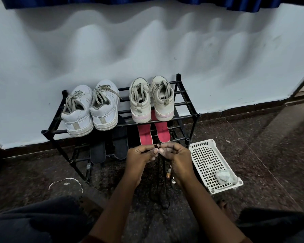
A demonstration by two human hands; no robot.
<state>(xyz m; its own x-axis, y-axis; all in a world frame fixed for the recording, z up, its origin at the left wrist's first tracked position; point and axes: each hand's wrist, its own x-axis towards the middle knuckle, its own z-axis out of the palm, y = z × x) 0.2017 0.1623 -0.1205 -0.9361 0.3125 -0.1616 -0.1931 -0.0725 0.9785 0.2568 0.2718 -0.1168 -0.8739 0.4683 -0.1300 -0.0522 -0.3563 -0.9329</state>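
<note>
My left hand (140, 155) and my right hand (178, 156) meet in front of a black shoe rack (193, 115). Together they pinch the top of a black shoelace (161, 174), which hangs down between my wrists to the dark floor. On the rack's top shelf stand a pair of white sneakers (90, 109) at the left and a pair of cream sneakers with pink soles (152, 100) at the right, heels toward me. Black insoles (109, 146) and red insoles (154, 134) lie on the lower shelf.
A white perforated plastic tray (205, 155) lies on the floor right of the rack, with a pale crumpled wad (225, 176) in it. A thin white strip (65, 182) lies on the floor at the left. My dark-clothed knees fill the bottom corners. A white wall stands behind.
</note>
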